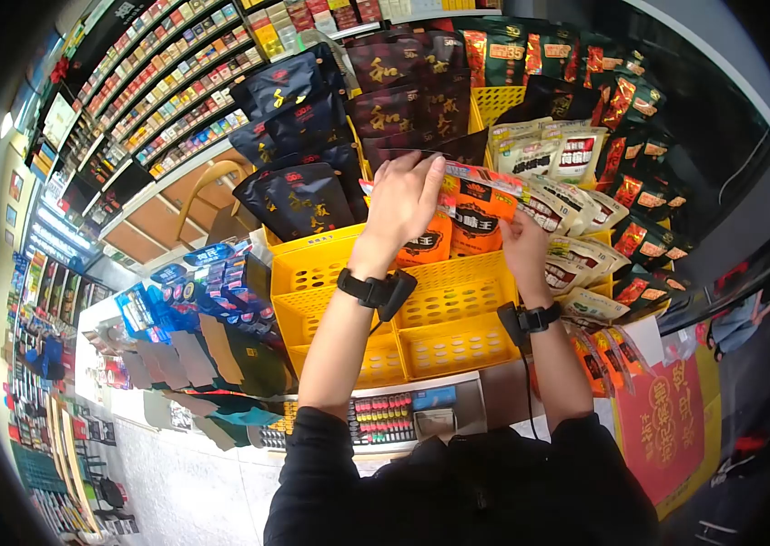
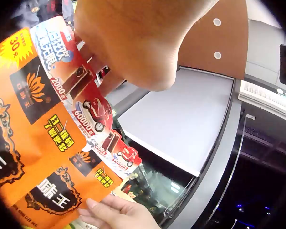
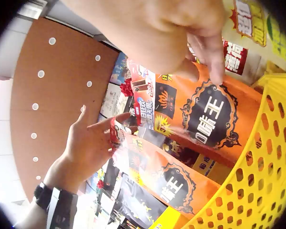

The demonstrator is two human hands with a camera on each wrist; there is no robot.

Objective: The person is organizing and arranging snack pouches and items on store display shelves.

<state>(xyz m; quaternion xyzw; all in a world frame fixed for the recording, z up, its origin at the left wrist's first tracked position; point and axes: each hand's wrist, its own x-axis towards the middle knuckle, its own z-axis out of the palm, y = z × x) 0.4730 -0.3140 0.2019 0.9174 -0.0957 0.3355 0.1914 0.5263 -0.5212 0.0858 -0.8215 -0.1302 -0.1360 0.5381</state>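
Two orange snack bags with black emblems and red-and-white printed top strips stand side by side in a yellow perforated basket (image 1: 321, 264). My left hand (image 1: 400, 205) is at the top strip of the left orange bag (image 3: 169, 183), its fingers partly hidden behind the strip. My right hand (image 1: 525, 250) pinches the side edge of the right orange bag (image 1: 479, 218). In the left wrist view, the right hand's fingertips (image 2: 97, 210) lie at the lower edge of an orange bag.
Dark bags (image 1: 298, 196) fill the basket's left part. Cream-coloured bags (image 1: 576, 264) hang close at my right, with dark green bags (image 1: 631, 182) beyond. Blue packets (image 1: 212, 282) stand at the left. The front compartments (image 1: 458, 350) of the basket hold nothing visible.
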